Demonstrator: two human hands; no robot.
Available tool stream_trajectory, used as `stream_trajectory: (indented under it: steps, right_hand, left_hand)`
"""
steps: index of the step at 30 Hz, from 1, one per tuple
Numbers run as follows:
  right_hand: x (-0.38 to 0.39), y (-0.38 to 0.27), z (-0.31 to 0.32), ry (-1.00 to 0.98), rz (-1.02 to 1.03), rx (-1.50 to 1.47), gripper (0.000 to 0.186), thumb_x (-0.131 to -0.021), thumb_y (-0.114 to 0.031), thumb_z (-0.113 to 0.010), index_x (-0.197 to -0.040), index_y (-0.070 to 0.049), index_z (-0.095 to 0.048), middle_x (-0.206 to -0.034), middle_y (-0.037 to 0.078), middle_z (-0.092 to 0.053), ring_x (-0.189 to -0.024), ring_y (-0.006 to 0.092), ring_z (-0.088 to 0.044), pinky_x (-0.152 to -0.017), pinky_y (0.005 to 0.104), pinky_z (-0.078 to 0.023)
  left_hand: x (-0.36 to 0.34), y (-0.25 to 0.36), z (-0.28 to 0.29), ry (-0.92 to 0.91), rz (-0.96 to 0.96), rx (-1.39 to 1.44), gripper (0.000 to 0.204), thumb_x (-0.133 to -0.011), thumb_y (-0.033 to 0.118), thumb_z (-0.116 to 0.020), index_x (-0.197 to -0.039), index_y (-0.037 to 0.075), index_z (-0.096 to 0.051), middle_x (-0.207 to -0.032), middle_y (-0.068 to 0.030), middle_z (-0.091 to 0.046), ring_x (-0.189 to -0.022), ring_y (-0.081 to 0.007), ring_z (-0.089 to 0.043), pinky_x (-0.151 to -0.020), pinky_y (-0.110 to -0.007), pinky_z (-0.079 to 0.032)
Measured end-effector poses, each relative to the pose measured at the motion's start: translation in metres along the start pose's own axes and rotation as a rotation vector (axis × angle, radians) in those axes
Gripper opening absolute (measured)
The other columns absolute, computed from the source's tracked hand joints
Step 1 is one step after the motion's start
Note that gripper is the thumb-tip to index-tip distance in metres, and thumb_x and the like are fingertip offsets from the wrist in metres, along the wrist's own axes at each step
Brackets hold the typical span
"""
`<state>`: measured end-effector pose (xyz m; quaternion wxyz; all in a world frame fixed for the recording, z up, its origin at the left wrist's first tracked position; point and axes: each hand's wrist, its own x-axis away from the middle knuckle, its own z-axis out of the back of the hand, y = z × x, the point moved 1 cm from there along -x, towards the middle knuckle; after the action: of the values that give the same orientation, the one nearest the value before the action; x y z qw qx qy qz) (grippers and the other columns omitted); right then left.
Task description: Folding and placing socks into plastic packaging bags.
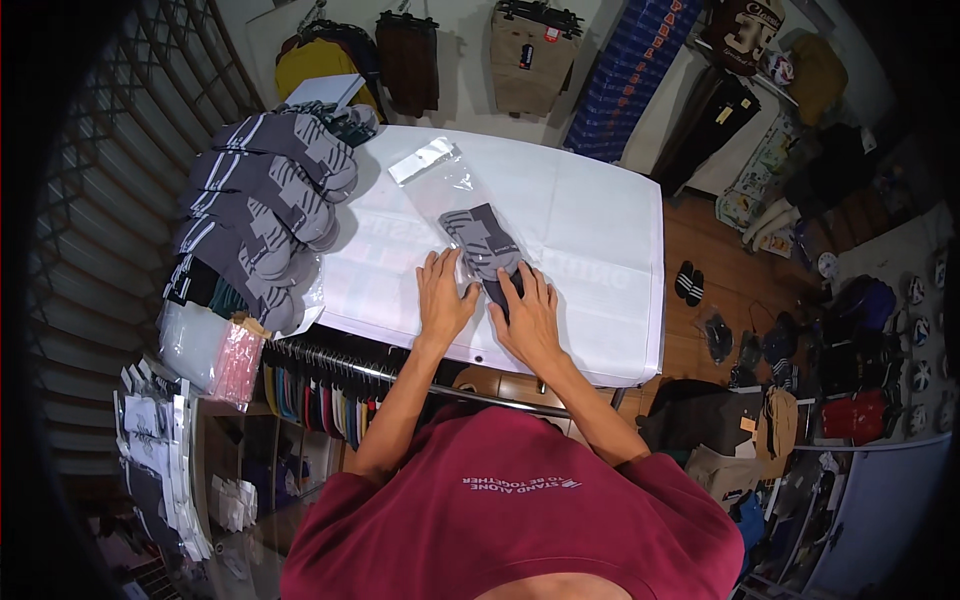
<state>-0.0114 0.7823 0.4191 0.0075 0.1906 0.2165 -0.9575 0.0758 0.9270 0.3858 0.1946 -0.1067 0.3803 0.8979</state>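
Observation:
A pair of grey and dark-grey socks [478,236] lies at a slant on the white-covered table, in or under a clear plastic sleeve [432,184] with a white hanger strip at its far end. My right hand [528,318] rests over the near end of the socks, its fingers spread and lying on the dark fabric. Beside the sleeve's near left edge lies my left hand [444,298], palm down with fingers stretched out. Its thumb points toward the socks; whether it touches the plastic I cannot tell.
Piled grey socks [265,190] cover the table's left side. Clear plastic packets [195,345] and a pink-striped pack [238,365] sit at its near left corner. A rail of hanging clothes [325,390] runs below the front edge. Black slides [689,284] lie on the wooden floor at right.

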Motion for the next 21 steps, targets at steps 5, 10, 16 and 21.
stream_trajectory:
  steps: [5,10,16,21]
  right_hand:
    - [-0.020,0.006,-0.019,-0.021,0.044,0.007,0.059,-0.090,-0.030,-0.062,-0.139,0.001,-0.051,-0.144,0.035,-0.041,-0.133,0.0498,-0.038,-0.111,0.0582,-0.028]
    - [-0.038,0.010,-0.041,-0.048,0.081,-0.024,0.064,-0.095,-0.036,-0.057,-0.142,0.005,-0.046,-0.146,0.039,-0.037,-0.135,0.0540,-0.037,-0.114,0.0548,-0.027]
    - [-0.058,0.014,-0.054,-0.101,0.124,-0.062,0.077,-0.096,-0.050,-0.052,-0.148,0.005,-0.038,-0.151,0.038,-0.029,-0.140,0.0546,-0.028,-0.117,0.0550,-0.022]
    - [-0.075,0.016,-0.054,-0.253,0.107,-0.158,0.079,-0.100,-0.052,-0.044,-0.153,0.004,-0.029,-0.157,0.036,-0.018,-0.146,0.0522,-0.017,-0.120,0.0545,-0.013]
  left_hand:
    - [0.000,0.000,0.000,-0.006,-0.006,0.008,0.065,-0.080,0.014,-0.073,-0.138,0.000,-0.049,-0.140,-0.0227,-0.052,-0.137,-0.0462,-0.036,-0.114,-0.061,-0.024]
    - [0.000,-0.002,-0.001,0.009,-0.004,-0.010,0.064,-0.079,0.014,-0.072,-0.138,0.001,-0.049,-0.139,-0.0218,-0.053,-0.136,-0.0464,-0.038,-0.113,-0.061,-0.025]
    - [-0.003,-0.001,0.001,0.001,0.011,0.034,0.063,-0.080,0.015,-0.072,-0.138,0.003,-0.050,-0.139,-0.0194,-0.054,-0.136,-0.0457,-0.039,-0.113,-0.061,-0.026]
    - [-0.001,-0.002,0.002,-0.003,0.027,0.032,0.065,-0.079,0.015,-0.074,-0.138,0.004,-0.050,-0.139,-0.0181,-0.054,-0.136,-0.0452,-0.039,-0.113,-0.061,-0.027]
